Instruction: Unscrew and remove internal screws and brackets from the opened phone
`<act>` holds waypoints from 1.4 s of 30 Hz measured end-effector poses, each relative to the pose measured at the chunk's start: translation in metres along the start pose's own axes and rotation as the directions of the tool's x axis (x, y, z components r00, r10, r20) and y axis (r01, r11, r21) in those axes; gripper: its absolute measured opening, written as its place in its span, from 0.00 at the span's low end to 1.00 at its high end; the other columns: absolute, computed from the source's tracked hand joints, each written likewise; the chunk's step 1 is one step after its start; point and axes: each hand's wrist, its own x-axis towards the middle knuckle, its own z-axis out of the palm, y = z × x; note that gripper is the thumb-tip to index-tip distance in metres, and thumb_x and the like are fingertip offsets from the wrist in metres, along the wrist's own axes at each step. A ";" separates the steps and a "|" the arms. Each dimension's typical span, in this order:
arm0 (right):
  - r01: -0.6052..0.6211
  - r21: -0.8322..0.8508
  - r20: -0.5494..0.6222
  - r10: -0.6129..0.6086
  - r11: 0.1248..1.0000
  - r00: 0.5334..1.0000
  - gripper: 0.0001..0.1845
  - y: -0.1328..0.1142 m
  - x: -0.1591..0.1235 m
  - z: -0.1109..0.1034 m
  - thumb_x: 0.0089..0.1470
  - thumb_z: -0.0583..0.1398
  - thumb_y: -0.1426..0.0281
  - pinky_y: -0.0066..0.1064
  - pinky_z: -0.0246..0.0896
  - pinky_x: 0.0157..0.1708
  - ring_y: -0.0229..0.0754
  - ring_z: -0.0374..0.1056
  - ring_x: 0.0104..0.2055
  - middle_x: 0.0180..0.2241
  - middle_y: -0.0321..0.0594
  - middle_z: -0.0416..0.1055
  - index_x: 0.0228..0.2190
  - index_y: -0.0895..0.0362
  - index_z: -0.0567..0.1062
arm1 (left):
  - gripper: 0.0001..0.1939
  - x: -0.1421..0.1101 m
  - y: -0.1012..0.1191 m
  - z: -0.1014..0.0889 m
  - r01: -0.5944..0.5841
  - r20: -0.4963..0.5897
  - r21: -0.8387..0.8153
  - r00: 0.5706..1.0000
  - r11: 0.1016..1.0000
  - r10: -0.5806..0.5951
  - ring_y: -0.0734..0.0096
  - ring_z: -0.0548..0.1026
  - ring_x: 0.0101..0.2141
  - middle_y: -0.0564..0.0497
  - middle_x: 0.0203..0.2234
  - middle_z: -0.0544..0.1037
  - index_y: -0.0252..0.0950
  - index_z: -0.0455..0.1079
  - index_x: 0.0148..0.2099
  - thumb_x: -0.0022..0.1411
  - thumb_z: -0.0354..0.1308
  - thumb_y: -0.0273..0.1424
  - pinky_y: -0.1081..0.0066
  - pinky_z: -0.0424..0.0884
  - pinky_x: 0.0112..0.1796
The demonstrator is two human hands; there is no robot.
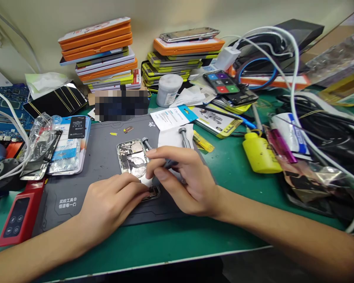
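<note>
An opened phone (138, 171) with its inner parts bare lies on the dark grey work mat (100, 153). My left hand (112, 200) has its fingers together over the phone's lower end, gripping it there; the fingertips partly cover it. Just right of the phone is my right hand (185, 179), fingers curled and thumb bent inward. A dark piece shows among those fingers, too hidden to name. Behind the right hand, a grey screwdriver (184, 137) lies on white paper (168, 138). Another grey tool's end (146, 142) touches or lies close to the phone's upper right side.
Stacks of orange and yellow boxes (97, 43) stand along the wall. On the left are a red device (22, 214) and a flat battery (77, 127) on packaging. A white tub (168, 90), a yellow bottle (259, 153) and tangled white cables (295, 78) crowd the back and right.
</note>
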 end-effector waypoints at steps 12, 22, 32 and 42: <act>-0.076 0.141 -0.289 0.114 0.987 0.951 0.13 -0.004 0.007 0.005 0.76 0.55 0.70 0.35 0.78 0.32 0.41 0.77 0.35 0.36 0.37 0.74 0.58 0.47 0.69 | 0.06 0.002 0.001 0.001 -0.005 0.015 -0.026 1.000 1.000 0.006 0.75 0.83 0.36 0.55 0.40 0.84 0.39 0.76 0.49 0.80 0.57 0.29 0.74 0.74 0.37; -0.106 0.211 -0.244 0.158 0.972 0.957 0.14 0.001 0.009 0.006 0.75 0.55 0.73 0.37 0.80 0.37 0.40 0.78 0.39 0.38 0.36 0.75 0.58 0.50 0.67 | 0.11 0.006 0.000 0.004 -0.059 0.013 0.092 0.998 0.994 0.058 0.73 0.83 0.36 0.53 0.42 0.85 0.41 0.79 0.52 0.82 0.54 0.34 0.73 0.73 0.34; -0.147 0.202 -0.239 0.195 0.968 0.951 0.13 0.004 0.013 0.001 0.76 0.55 0.71 0.36 0.79 0.40 0.40 0.78 0.40 0.38 0.35 0.75 0.58 0.50 0.66 | 0.10 0.005 0.001 0.001 -0.064 0.023 0.066 0.998 0.996 0.063 0.72 0.84 0.37 0.52 0.42 0.85 0.40 0.78 0.54 0.81 0.55 0.30 0.73 0.75 0.36; -0.131 0.153 -0.276 0.169 0.980 0.946 0.15 0.005 0.011 -0.004 0.76 0.56 0.65 0.34 0.71 0.24 0.43 0.76 0.35 0.40 0.39 0.78 0.61 0.46 0.65 | 0.12 0.000 0.003 0.004 -0.035 0.017 0.135 0.999 0.990 0.033 0.67 0.85 0.37 0.51 0.42 0.85 0.38 0.78 0.53 0.80 0.58 0.39 0.69 0.75 0.35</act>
